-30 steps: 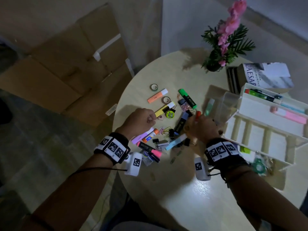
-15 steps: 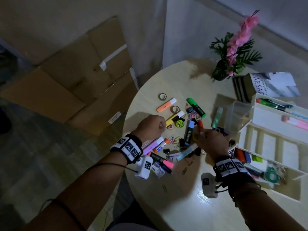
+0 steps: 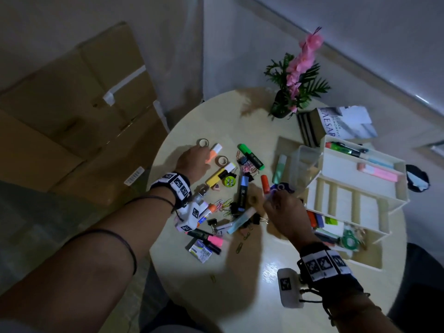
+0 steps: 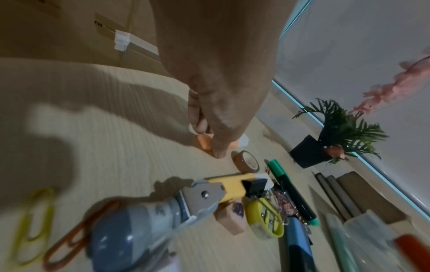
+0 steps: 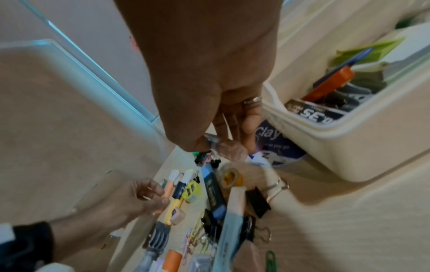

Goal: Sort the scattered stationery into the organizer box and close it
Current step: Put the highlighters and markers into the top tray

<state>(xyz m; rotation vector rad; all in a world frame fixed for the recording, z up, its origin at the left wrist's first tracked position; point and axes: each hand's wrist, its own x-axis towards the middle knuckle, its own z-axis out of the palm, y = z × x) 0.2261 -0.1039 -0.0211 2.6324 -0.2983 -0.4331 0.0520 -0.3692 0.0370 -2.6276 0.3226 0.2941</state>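
Highlighters, markers, tape rolls, binder clips and paper clips lie scattered on the round table (image 3: 240, 280). My left hand (image 3: 206, 157) reaches to the far left of the pile and pinches the orange highlighter (image 3: 213, 153) (image 4: 203, 142) between thumb and fingers (image 4: 218, 150). My right hand (image 3: 271, 195) (image 5: 221, 145) hovers beside the open white organizer box (image 3: 348, 200) (image 5: 349, 147). It pinches a small clear item I cannot identify. A blue clay pack (image 3: 280, 187) (image 5: 277, 147) lies just beyond its fingers.
A tape roll (image 3: 203, 142) lies past the left hand and a yellow highlighter (image 3: 218, 175) to its right. A potted plant (image 3: 293, 92) and stacked books (image 3: 336, 126) stand at the back. Cardboard boxes (image 3: 84, 104) sit on the floor to the left.
My left hand moved away from the yellow highlighter, up and left onto the orange highlighter. My right hand shifted slightly toward the organizer box.
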